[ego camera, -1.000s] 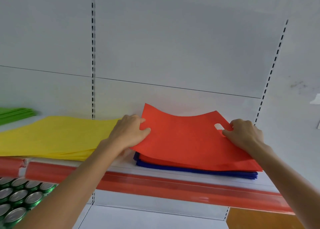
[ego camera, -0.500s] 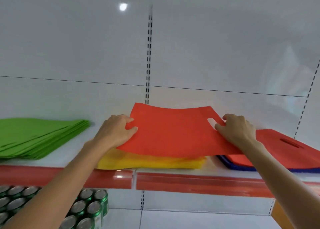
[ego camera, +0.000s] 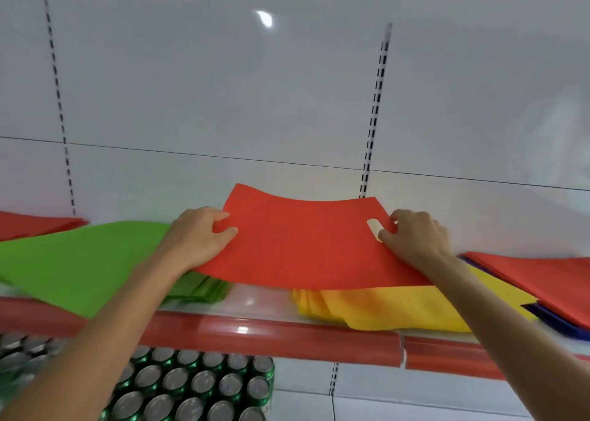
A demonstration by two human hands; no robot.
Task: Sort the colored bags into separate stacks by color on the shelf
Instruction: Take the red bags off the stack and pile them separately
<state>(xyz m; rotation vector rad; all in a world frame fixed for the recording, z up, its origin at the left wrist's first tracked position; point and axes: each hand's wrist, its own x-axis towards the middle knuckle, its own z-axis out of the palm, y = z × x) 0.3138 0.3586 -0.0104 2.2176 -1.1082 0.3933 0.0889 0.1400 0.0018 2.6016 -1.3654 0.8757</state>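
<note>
I hold a flat red bag (ego camera: 303,245) in the air above the shelf, over the gap between two stacks. My left hand (ego camera: 199,235) pinches its left edge. My right hand (ego camera: 415,235) grips its right edge beside the cut-out handle hole. Under and left of it lies a green stack (ego camera: 79,261). A yellow stack (ego camera: 399,309) lies below and to the right. At the far left sits a red stack (ego camera: 32,224). At the far right, red bags (ego camera: 542,277) lie on top of blue bags (ego camera: 558,321).
The shelf has a red front strip (ego camera: 287,334) and a white slotted back wall (ego camera: 287,101). Several green-rimmed cans (ego camera: 191,385) stand packed together on the level below, at lower left.
The red bag, held in both hands, has travelled left from the red-and-blue pile past the yellow stack. The view has panned left, and the far-left red stack has come into sight.
</note>
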